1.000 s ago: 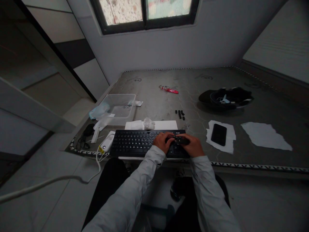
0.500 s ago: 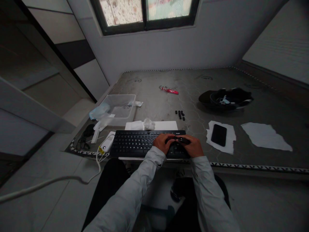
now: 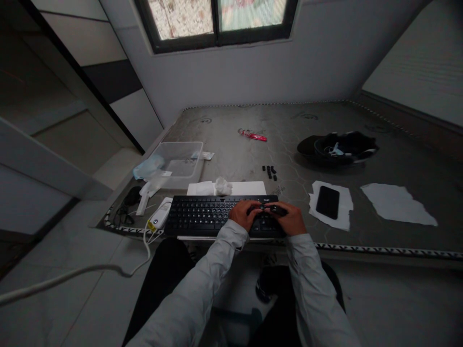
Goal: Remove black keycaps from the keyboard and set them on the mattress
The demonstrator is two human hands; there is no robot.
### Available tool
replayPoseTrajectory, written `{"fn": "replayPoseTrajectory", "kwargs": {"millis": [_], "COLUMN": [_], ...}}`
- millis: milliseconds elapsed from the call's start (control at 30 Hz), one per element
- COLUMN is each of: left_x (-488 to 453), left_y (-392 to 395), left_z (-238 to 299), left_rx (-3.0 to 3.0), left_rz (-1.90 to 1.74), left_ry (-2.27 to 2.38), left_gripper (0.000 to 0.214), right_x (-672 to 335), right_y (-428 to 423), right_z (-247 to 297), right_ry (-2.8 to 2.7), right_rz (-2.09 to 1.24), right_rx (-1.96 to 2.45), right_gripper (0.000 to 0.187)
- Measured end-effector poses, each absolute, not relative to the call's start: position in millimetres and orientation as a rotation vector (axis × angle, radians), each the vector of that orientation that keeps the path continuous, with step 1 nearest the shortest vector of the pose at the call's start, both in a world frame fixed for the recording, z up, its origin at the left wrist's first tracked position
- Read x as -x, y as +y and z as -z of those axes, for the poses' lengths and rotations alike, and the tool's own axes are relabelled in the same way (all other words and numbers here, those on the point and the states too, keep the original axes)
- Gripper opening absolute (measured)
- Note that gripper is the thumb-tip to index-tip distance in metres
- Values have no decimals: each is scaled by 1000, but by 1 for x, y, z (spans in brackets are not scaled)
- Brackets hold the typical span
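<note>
A black keyboard [image 3: 198, 212] lies along the table's near edge. Over its right part, my left hand [image 3: 243, 215] is closed, fingertips pinched together; whatever lies between them is too small and dark to make out. My right hand [image 3: 293, 220] grips a short dark tool with a rounded black handle [image 3: 278, 210], its tip pointing left toward the left fingertips. The tool's exact kind does not show. Both hands are close together, hiding some keys beneath. Beyond the keyboard lie several loose black keycaps [image 3: 269, 172] in a small group.
Behind the keyboard is a white sheet [image 3: 249, 187] with crumpled tissue [image 3: 223, 185]. A clear plastic box [image 3: 181, 180] and a white power strip [image 3: 161, 214] stand left. Right are a phone [image 3: 327, 202] on paper, another paper [image 3: 398, 205] and a black cap [image 3: 311, 145]. A red packet [image 3: 256, 136] lies farther back.
My right hand and the dark tool have shifted very slightly to the right. The left hand stays almost in place; the keyboard and loose keycaps have not moved.
</note>
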State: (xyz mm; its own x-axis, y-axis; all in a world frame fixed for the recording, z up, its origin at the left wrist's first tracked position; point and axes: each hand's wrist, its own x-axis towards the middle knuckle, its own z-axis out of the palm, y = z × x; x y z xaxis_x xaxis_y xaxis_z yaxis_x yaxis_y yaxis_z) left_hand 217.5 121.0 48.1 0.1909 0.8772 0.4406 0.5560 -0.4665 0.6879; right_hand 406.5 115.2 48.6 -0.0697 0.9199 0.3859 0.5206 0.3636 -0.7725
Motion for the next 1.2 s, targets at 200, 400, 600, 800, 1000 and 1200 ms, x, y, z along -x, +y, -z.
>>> {"fn": "replayPoseTrajectory", "kwargs": {"millis": [200,400,600,800,1000,1200], "left_x": [-218,-217,-217,-217,-218,-218], "left_y": [122,122,121,121,122,119], "left_z": [-48,-50,-50,-50,-47,-49], "left_rx": [-2084,-2078,-2093,-2099,-2054,-2072], "left_rz": [-1164,-1156,-1114,-1085,-1130,-1120], "left_ry": [1346,1308,1337,1322,1312,1294], "left_gripper": [13,13,13,15,17,16], "right_x": [-405,-403,-404,-404,-400,-399], "right_y": [115,116,116,115,118,124], "right_z": [-51,-50,-50,-53,-58,-62], "right_ry": [-1719,-1708,-1705,-1713,-1706,-1675], "right_rz": [-576,-571,-599,-650,-697,-722], "right_rx": [1283,1268,1281,1339,1465,1622], "right_gripper": [20,22,22,24,29,36]}}
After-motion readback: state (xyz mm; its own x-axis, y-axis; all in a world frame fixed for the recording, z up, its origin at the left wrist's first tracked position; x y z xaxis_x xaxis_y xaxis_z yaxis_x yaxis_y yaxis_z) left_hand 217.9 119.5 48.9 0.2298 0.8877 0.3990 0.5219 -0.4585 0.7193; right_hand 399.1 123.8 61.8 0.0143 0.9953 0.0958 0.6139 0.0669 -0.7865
